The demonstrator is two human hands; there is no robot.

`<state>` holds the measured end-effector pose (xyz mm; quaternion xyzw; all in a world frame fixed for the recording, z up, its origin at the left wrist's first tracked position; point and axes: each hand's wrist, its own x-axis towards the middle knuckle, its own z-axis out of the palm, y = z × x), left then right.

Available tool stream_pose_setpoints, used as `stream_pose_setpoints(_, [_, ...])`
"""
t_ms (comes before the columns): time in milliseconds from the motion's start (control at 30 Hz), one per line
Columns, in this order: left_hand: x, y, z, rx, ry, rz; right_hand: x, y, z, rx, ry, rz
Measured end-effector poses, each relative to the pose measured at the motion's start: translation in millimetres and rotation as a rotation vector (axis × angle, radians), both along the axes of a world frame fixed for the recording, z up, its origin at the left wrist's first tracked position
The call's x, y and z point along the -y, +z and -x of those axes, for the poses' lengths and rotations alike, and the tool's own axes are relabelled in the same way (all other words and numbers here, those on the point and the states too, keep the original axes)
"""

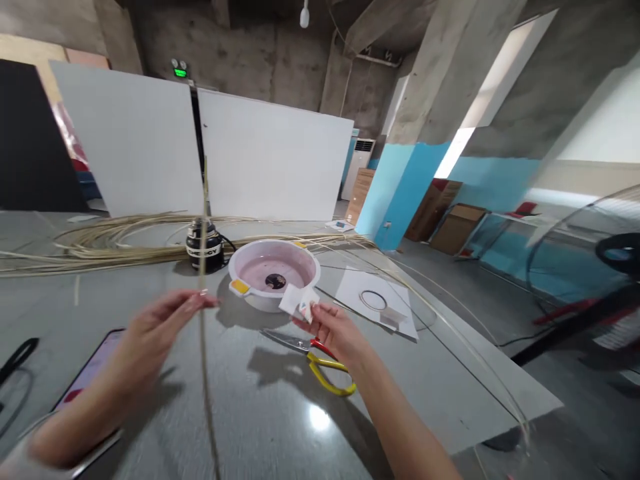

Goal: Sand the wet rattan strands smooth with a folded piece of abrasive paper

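Note:
My left hand (163,330) pinches a long thin cane-like strip (204,373), which stands nearly upright in front of me. A tiny whitish bit shows at those fingertips, too small to name. Between the thumb and fingers of my right hand (333,330) are small white paper-like pieces (295,299), one with a coloured mark. Just below that hand lies a pair of scissors (330,380) with red and yellow handles, blades pointing left. Beyond it stands a white basin (313,267) of pinkish liquid with a dark round thing in it.
A coil of long strips (115,243) spreads across the back of the table. A black jar-like device (205,250) stands left of the basin. On the right, a ring (373,300) lies on white paper (350,283). A phone (95,363) is under my left forearm. A fan (617,253) stands far right.

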<state>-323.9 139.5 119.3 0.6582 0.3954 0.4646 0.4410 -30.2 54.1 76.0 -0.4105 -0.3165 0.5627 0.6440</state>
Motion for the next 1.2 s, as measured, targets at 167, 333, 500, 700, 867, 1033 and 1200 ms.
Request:
stream_pose_setpoints(167, [-8,9.5,-59,0.124,-0.072,0.006,-6,6.3,43,0.316,0.264,-0.013])
stream_pose_setpoints(333, [-9,-5.5,-73,0.121,-0.102,0.046,-14,18.7,74,0.341,0.379,-0.038])
stream_pose_setpoints(500, [-10,-7.2,-70,0.108,-0.115,0.115,-24,17.6,85,0.376,0.29,-0.059])
stream_pose_setpoints(700, [-16,-16.9,-68,0.163,-0.075,0.169,-27,11.8,86,0.342,0.297,-0.02])
stream_pose_setpoints(867, [-38,-30.0,-61,0.235,0.009,0.204,-12,-3.3,79,0.395,0.289,0.091])
stream_pose_setpoints(1033, [-64,-37.9,-42,0.29,0.119,0.182,17,-18.1,66,0.494,0.322,0.185])
stream_pose_setpoints(1200, [-80,-47.7,-29,0.322,0.21,0.18,40,-18.4,55,0.579,0.32,0.264])
